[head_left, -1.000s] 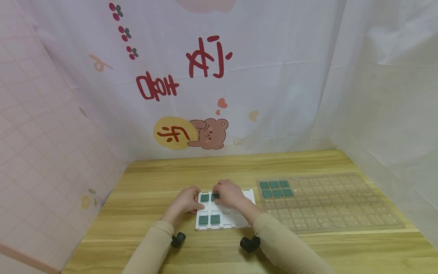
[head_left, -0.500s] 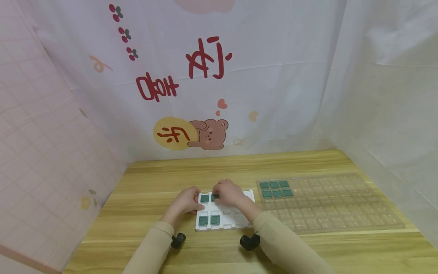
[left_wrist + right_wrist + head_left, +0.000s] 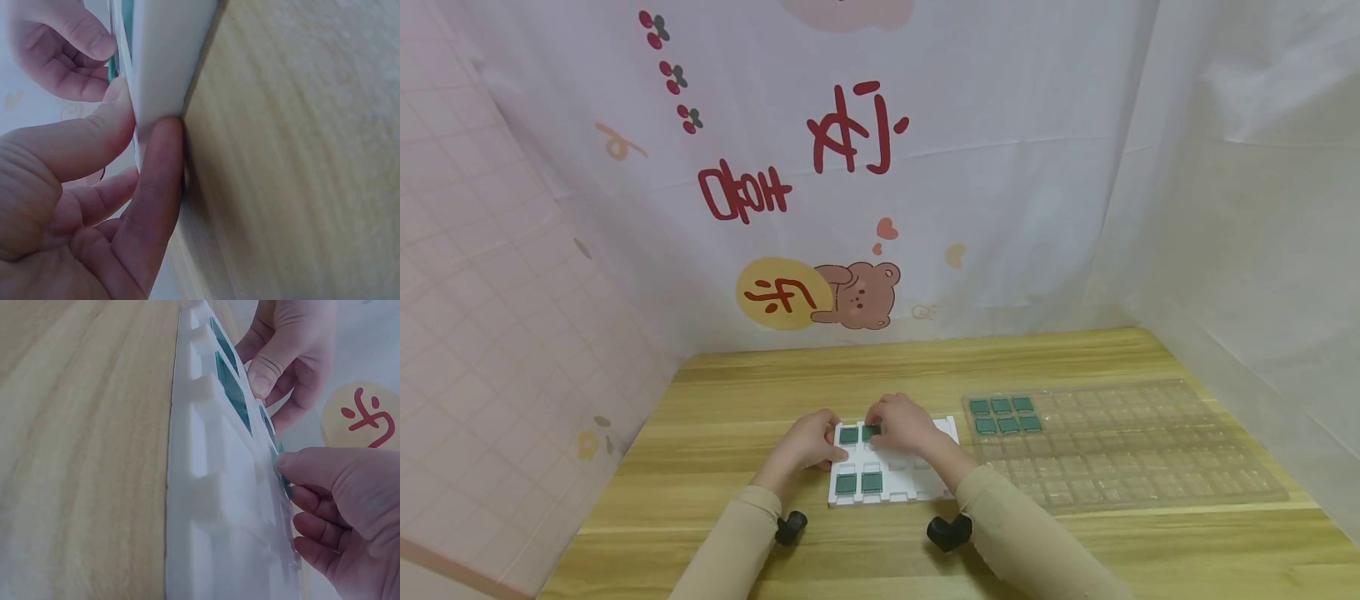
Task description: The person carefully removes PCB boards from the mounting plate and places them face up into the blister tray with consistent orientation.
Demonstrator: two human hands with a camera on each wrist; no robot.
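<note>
A white foam-like tray [image 3: 901, 483] with square recesses lies on the wooden table. My left hand [image 3: 808, 438] grips its left edge, thumb on top and a finger against the side wall. Over the back row, my right hand [image 3: 904, 423] pinches a small green circuit board [image 3: 869, 432] at the second recess; its fingers partly cover the board. Left of that sits another green board [image 3: 848, 435]. Two more, a front-left board [image 3: 846, 483] and its neighbour [image 3: 872, 482], lie in the front row. In the right wrist view, the right thumb [image 3: 300, 464] presses near the board's edge.
To the right lies a large clear plastic tray [image 3: 1120, 450] with many pockets; several green boards [image 3: 1002, 405] fill its back-left corner. A printed white cloth [image 3: 1000, 208] hangs behind the table. Black wrist mounts [image 3: 950, 533] sit under both forearms.
</note>
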